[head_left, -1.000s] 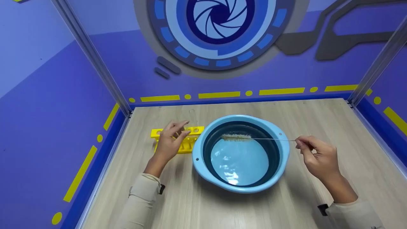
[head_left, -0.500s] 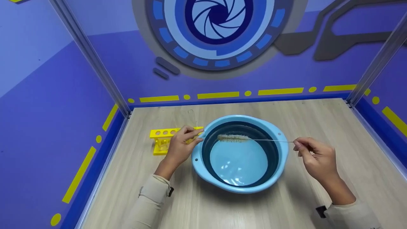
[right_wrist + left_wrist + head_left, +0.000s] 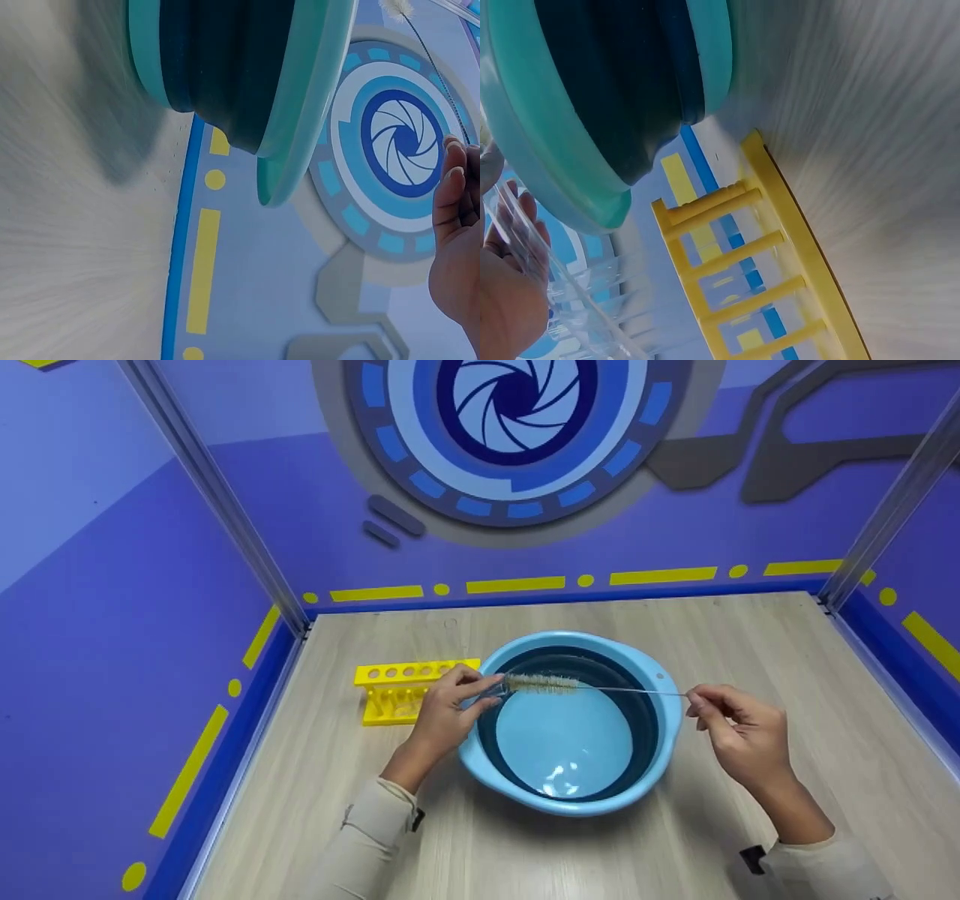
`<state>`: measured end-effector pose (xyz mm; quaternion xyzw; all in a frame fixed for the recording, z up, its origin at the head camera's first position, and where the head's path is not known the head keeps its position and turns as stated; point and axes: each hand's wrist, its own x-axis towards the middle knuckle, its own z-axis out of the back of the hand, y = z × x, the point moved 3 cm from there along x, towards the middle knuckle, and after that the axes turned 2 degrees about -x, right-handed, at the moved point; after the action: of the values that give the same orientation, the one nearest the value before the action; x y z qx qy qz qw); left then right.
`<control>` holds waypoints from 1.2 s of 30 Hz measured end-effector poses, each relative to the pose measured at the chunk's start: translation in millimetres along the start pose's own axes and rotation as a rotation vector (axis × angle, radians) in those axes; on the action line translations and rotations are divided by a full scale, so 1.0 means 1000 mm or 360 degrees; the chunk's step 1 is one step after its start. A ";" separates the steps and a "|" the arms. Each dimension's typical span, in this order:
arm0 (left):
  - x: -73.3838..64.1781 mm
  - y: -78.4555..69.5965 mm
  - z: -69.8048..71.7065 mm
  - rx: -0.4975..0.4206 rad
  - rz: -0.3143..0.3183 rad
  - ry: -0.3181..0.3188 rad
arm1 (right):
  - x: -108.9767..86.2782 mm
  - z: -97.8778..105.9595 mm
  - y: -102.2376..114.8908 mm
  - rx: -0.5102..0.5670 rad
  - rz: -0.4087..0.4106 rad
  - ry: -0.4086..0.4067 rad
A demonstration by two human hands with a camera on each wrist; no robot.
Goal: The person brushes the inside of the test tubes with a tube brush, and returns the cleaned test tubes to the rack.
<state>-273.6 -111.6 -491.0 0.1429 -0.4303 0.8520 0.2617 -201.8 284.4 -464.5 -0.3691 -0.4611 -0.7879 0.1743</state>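
My left hand (image 3: 442, 716) holds a clear test tube (image 3: 493, 688) over the left rim of a light blue basin (image 3: 570, 808). In the left wrist view the test tube (image 3: 536, 244) runs transparent past the fingers. A test tube brush (image 3: 541, 683) with pale bristles lies level above the basin, its bristle end right at the tube's mouth. Thumb and fingertips of my right hand (image 3: 750, 731) pinch the far end of the brush's thin wire handle, beyond the basin's right rim. The right wrist view shows the wire (image 3: 437, 71) rising from those fingertips.
A yellow test tube rack (image 3: 384, 721) stands left of the basin, partly behind my left hand. Faint clear tubes (image 3: 592, 281) show near it in the left wrist view. Patterned blue-purple panels (image 3: 247, 510) enclose the wooden table (image 3: 600, 859) at the back and sides.
My left hand has moved right from the rack to the basin, bringing the test tube to the brush's bristle end. My right hand has shifted slightly left with the brush.
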 end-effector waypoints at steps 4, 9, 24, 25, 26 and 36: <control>-0.001 0.001 -0.001 0.0002 0.0028 -0.0005 | 0.000 -0.002 0.000 0.0025 -0.0005 0.0000; -0.002 0.003 -0.004 -0.0007 0.0059 -0.0002 | 0.000 -0.003 0.001 0.0039 0.0029 0.0015; -0.004 0.006 -0.009 -0.0044 0.0033 0.0017 | 0.006 -0.003 -0.001 -0.0121 0.0007 0.0150; -0.004 0.005 -0.010 -0.0046 0.0032 0.0016 | 0.007 -0.003 -0.001 -0.0127 0.0022 0.0149; -0.004 0.005 -0.010 -0.0046 0.0032 0.0014 | 0.008 -0.002 -0.001 -0.0131 0.0048 0.0149; -0.001 0.002 -0.005 -0.0026 0.0043 0.0058 | 0.013 0.002 -0.006 -0.0163 0.0257 0.0273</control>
<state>-273.9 -108.7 -496.3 0.1194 -0.4344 0.8543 0.2592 -213.1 290.1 -457.5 -0.3447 -0.3724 -0.8225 0.2568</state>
